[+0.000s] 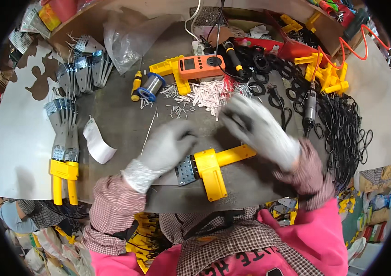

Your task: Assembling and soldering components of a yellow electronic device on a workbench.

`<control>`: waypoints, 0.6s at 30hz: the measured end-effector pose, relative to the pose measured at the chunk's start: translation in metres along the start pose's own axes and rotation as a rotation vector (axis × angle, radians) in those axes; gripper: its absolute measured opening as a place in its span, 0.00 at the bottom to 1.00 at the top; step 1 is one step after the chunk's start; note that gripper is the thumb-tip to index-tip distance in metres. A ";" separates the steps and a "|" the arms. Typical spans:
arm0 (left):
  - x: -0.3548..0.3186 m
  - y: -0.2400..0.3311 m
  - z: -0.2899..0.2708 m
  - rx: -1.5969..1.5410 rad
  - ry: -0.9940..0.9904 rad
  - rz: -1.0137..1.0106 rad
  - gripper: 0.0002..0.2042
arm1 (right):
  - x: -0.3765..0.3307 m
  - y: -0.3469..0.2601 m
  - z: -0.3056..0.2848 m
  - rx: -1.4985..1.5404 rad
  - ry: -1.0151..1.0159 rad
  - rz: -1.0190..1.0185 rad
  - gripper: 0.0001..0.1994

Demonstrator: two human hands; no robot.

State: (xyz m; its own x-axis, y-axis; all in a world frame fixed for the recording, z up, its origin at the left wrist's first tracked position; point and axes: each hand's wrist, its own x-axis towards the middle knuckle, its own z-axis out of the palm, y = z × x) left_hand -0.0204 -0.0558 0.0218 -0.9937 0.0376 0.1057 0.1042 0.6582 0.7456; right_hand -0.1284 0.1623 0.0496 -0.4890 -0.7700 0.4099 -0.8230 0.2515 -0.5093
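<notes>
My left hand (168, 143), in a white glove, is above the bench with its fingers curled; whatever they pinch, if anything, is hidden. My right hand (260, 131), also gloved and slightly blurred, has its fingers bent together near a pile of small white sleeves (204, 95). Below and between the two hands lies a yellow plastic tool housing (211, 170) with a handle stretching to the right. A perforated metal plate (186, 171) sticks out of its left side, close to my left wrist. Neither hand visibly grips the housing.
A solder spool (153, 85), a yellow screwdriver (136, 86) and an orange multimeter (201, 66) sit behind my hands. Metal plates with wires (66, 119) are stacked at left, beside a white paper strip (98, 140). Black cables (345, 131) and a hanging electric screwdriver (310, 110) occupy the right.
</notes>
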 end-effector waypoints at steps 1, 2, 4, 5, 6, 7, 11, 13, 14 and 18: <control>0.010 0.001 0.014 -0.066 -0.087 0.061 0.08 | -0.025 -0.007 -0.007 -0.034 -0.002 0.061 0.09; 0.023 0.014 0.028 -0.090 -0.151 0.118 0.08 | -0.050 -0.010 -0.008 -0.117 0.060 0.070 0.09; 0.038 0.022 0.057 -0.122 -0.220 0.136 0.07 | -0.087 -0.004 0.006 -0.132 0.114 0.144 0.09; 0.044 0.028 0.067 -0.093 -0.251 0.135 0.07 | -0.100 0.001 0.012 -0.082 0.117 0.220 0.10; 0.048 0.031 0.075 -0.098 -0.261 0.144 0.07 | -0.109 0.008 0.020 -0.107 0.161 0.168 0.10; 0.050 0.031 0.080 -0.066 -0.294 0.138 0.07 | -0.112 0.010 0.023 -0.097 0.143 0.156 0.10; 0.045 0.021 0.087 0.098 -0.215 0.433 0.10 | -0.116 0.013 0.033 -0.079 0.124 0.149 0.12; 0.036 0.028 0.087 0.246 -0.266 0.490 0.12 | -0.121 0.018 0.032 -0.050 0.119 0.154 0.14; 0.029 0.036 0.087 0.260 -0.250 0.449 0.13 | -0.125 0.020 0.031 -0.062 0.133 0.140 0.15; 0.020 0.034 0.087 0.272 -0.168 0.455 0.17 | -0.133 0.025 0.027 -0.075 0.091 0.126 0.16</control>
State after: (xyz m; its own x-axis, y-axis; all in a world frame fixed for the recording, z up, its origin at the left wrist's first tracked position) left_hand -0.0401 0.0326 -0.0086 -0.8463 0.4683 0.2539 0.5319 0.7173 0.4501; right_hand -0.0755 0.2552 -0.0383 -0.6114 -0.6740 0.4146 -0.7708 0.3886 -0.5048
